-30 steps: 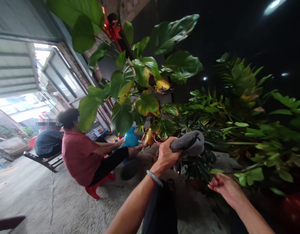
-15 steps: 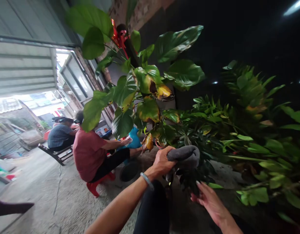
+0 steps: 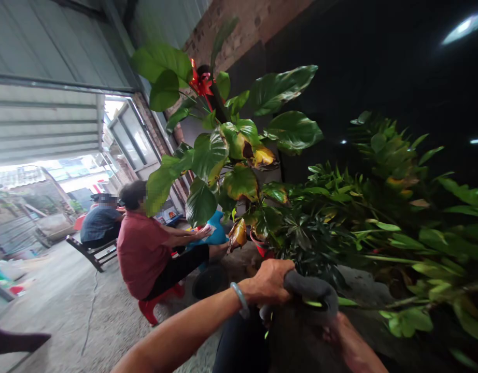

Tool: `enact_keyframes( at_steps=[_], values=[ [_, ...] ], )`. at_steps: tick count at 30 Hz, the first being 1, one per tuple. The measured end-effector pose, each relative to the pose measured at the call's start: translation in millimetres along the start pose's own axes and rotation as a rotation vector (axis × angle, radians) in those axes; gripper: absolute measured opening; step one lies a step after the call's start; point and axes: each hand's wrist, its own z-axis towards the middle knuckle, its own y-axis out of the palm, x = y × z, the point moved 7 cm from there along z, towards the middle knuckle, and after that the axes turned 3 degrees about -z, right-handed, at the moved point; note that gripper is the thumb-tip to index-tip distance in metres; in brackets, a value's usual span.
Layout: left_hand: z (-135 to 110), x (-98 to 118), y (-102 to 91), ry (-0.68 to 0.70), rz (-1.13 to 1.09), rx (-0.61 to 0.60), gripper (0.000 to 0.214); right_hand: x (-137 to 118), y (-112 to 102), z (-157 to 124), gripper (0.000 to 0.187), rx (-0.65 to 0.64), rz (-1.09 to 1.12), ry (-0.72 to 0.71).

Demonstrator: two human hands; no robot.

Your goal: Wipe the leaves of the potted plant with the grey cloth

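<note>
My left hand (image 3: 268, 282) is closed on a grey cloth (image 3: 311, 292), which lies pressed over a narrow green leaf at the low edge of a dark, leafy plant (image 3: 312, 233). A pale bangle (image 3: 241, 299) sits on that wrist. My right hand (image 3: 346, 342) is under the cloth and leaf at the bottom of the view; its fingers are hidden behind the cloth. A tall plant with big round leaves (image 3: 223, 155), some yellow and brown, stands just behind, with a red bow (image 3: 200, 83) near its top.
A person in a red shirt (image 3: 140, 248) sits on a low red stool to the left, another person (image 3: 99, 223) sits behind on a bench. More leafy plants (image 3: 418, 217) fill the right side. A red pot (image 3: 260, 246) and rough concrete floor (image 3: 87, 321) lie below.
My left hand has come down with the grey cloth from in front of the leaves onto a low leaf. My right hand has moved up left beneath the cloth.
</note>
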Motion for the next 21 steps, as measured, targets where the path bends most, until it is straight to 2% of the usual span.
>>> enact_keyframes(
  at_steps=[1, 4, 6, 8, 10, 12, 14, 17, 19, 21],
  values=[
    [-1, 3, -10.1, -0.006, -0.007, 0.043, 0.017, 2, -3, 2, 0.035, 0.012, 0.002, -0.005],
    [14, 16, -53.2, -0.020, -0.068, 0.311, 0.022, 3, -10, 7, 0.036, 0.063, 0.033, -0.023],
    [29, 24, -65.1, 0.026, -0.150, 0.434, 0.040, 2, -13, 9, 0.034, 0.094, 0.054, -0.037],
    [41, 21, -50.7, 0.055, -0.227, 0.409, 0.052, 1, -14, 11, 0.033, 0.115, 0.070, -0.053],
    [42, 5, -16.2, 0.000, -0.220, 0.267, 0.038, 0, -17, 12, 0.030, 0.132, 0.081, -0.072],
    [29, -18, 22.0, -0.102, -0.132, 0.106, 0.013, 0, -21, 12, 0.027, 0.151, 0.092, -0.094],
    [10, -38, 47.6, -0.191, -0.141, 0.046, 0.013, 0, -26, 11, 0.025, 0.170, 0.098, -0.120],
    [-12, -52, 66.3, -0.326, -0.201, 0.017, 0.023, -7, -24, 7, 0.028, 0.152, 0.099, -0.162],
    [-17, -50, 71.2, -0.384, -0.227, -0.009, 0.035, -17, -17, 1, 0.031, 0.113, 0.104, -0.161],
    [-16, -43, 71.9, -0.414, -0.251, -0.014, 0.058, -30, -6, -8, 0.030, 0.072, 0.092, -0.143]
  ],
)
